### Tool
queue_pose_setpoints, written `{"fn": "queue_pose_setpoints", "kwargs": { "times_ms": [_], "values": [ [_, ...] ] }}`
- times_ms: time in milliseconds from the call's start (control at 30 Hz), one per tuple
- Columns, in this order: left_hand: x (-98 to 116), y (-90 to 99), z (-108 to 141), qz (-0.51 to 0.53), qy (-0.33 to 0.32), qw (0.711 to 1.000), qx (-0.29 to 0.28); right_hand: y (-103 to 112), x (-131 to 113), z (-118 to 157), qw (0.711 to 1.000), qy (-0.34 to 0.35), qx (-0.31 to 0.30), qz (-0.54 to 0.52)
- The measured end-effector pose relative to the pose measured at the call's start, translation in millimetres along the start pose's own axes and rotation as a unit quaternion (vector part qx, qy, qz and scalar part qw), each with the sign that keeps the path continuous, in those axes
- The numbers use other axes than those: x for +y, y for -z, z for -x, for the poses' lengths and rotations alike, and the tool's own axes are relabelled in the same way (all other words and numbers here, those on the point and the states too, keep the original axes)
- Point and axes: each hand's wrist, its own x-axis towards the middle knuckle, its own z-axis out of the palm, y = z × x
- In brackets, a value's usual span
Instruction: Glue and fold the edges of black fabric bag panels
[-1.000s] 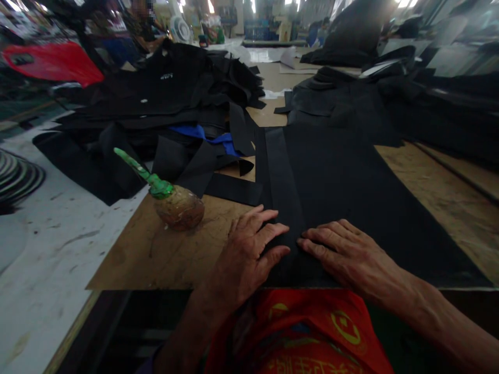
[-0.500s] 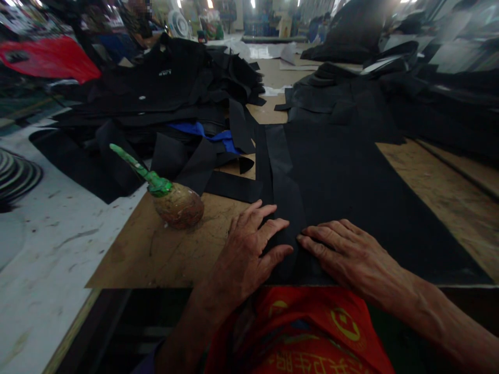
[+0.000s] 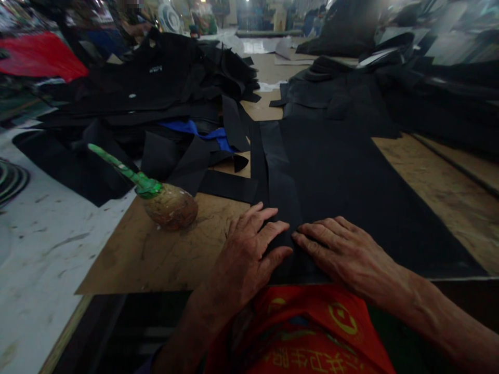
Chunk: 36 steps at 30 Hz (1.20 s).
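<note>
A large black sheet (image 3: 351, 176) lies flat at the table's front edge, with a black strip (image 3: 278, 166) along its left side. My left hand (image 3: 253, 246) rests over the strip's near end, fingers spread and thumb apart. Flat on the sheet, just right of the strip, lies my right hand (image 3: 343, 246), its fingers stretched out side by side and pointing left. To the left of my hands a rounded brown pot-like object (image 3: 171, 208) with a green-wrapped handle (image 3: 120, 166) sits on brown board (image 3: 128, 259).
Stacked black pieces (image 3: 156, 88) fill the back left, with a blue strip (image 3: 198, 130) among them. More black pieces (image 3: 331, 88) are heaped at the back right. A white surface (image 3: 47, 249) adjoins on the left. Someone's arm (image 3: 134, 28) shows far back left.
Both hands keep nearly the same pose, the right one slightly farther left. The whole view has shifted a little, so the pot-like object and black stacks appear farther left.
</note>
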Motion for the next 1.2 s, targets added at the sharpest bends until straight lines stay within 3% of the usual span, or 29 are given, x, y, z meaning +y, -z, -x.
{"fn": "queue_pose_setpoints", "kwargs": {
  "times_ms": [167, 300, 500, 767, 933, 1100, 1200],
  "values": [
    [-3.5, -2.6, -0.6, -0.028, 0.003, 1.0, -0.011, 6.9, 3.3, -3.8, 0.999, -0.018, -0.025, -0.037],
    [-6.7, -3.6, -0.4, -0.035, -0.004, 0.999, -0.006, 12.7, 13.3, -1.5, 0.985, -0.054, -0.047, -0.157],
    [-9.2, -3.6, 0.0, -0.033, -0.01, 0.999, -0.009, 9.6, 20.2, 5.1, 0.961, -0.09, -0.029, -0.261],
    [-7.0, -3.9, -1.2, -0.032, 0.007, 0.999, -0.017, 3.8, 4.6, -1.3, 0.969, -0.144, -0.015, -0.2],
    [-9.7, -5.5, -1.3, -0.037, -0.008, 0.999, 0.004, 4.1, 4.5, -4.6, 0.963, -0.159, -0.031, -0.216],
    [3.1, -1.1, 9.3, -0.081, -0.084, 0.99, 0.08, 6.2, 4.3, -5.0, 0.957, -0.168, -0.033, -0.236],
    [16.2, -2.6, 23.0, -0.076, -0.129, 0.984, 0.094, 6.4, 3.2, -5.3, 0.956, -0.17, -0.03, -0.238]
  ]
}}
